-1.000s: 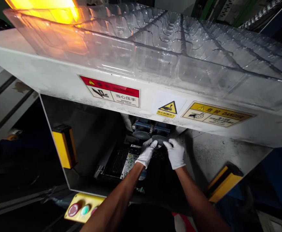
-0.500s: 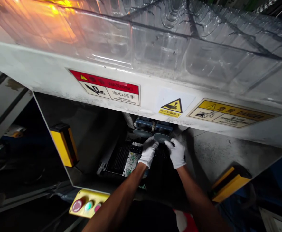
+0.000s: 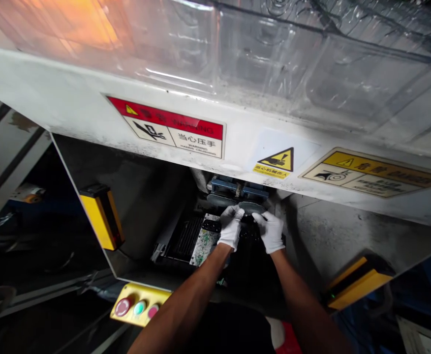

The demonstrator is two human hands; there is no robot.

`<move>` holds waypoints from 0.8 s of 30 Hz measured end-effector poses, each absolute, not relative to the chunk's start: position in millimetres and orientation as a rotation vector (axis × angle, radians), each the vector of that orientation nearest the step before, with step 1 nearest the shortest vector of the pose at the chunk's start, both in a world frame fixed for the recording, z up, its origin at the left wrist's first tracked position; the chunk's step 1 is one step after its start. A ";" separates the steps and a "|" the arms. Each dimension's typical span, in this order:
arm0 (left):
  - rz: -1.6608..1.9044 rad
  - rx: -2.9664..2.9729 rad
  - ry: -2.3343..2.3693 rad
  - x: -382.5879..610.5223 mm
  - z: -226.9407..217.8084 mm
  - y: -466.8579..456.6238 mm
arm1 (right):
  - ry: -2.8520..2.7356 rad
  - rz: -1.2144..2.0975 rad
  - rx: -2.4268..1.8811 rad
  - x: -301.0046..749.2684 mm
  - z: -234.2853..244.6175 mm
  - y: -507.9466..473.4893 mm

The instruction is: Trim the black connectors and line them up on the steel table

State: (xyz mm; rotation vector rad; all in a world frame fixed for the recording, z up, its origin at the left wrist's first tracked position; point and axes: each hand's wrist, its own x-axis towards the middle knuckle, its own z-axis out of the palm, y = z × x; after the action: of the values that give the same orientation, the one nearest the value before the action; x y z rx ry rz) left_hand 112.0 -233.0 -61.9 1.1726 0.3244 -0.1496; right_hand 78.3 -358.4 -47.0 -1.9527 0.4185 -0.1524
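So I've got both gloved hands inside the press opening, with a dark round disc [image 3: 251, 208] just past my fingertips. It's on the far side of both hands, tucked right under the blue bars [image 3: 225, 185], and from up here it looks like a flat oval with its wide way running side to side, from one hand toward the other. Neither hand is clearly closer, it sits pretty much centred between them.

My left hand [image 3: 230, 227] is mostly curled, thumb on the near left edge of the disc, and I'd call that a light pinch. My right hand [image 3: 270, 231] is half open at the near right edge, thumb and finger a bit spread; can't tell from this angle if it's gripping or just touching.

There's a second disc [image 3: 221, 200] just left of the first, also by the bars, with neither hand on it. Below my left hand there's a speckled plate [image 3: 203, 246] with green patches, next to a black ribbed plate [image 3: 183, 240]. Button box [image 3: 143, 307] is out front to the left, and the red warning label [image 3: 167, 127] is on the white panel above the opening.
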 end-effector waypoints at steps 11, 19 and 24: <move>-0.201 1.151 0.322 102.4 -58.7 -232.7 | 0.108 0.118 -1.807 93.9 -43.3 -338.2; -0.237 1.151 0.316 90.6 -46.7 -224.1 | 0.001 0.369 -1.770 77.2 -12.7 -362.7; -0.398 1.046 0.201 91.8 -36.0 -220.4 | 0.136 0.275 -1.750 60.9 12.1 -380.4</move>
State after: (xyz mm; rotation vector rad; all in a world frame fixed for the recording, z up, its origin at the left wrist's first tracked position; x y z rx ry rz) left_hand 91.8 -220.4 -36.0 1.0461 0.2006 -0.3982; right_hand 60.9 -380.4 12.1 -1.7502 0.1357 0.2748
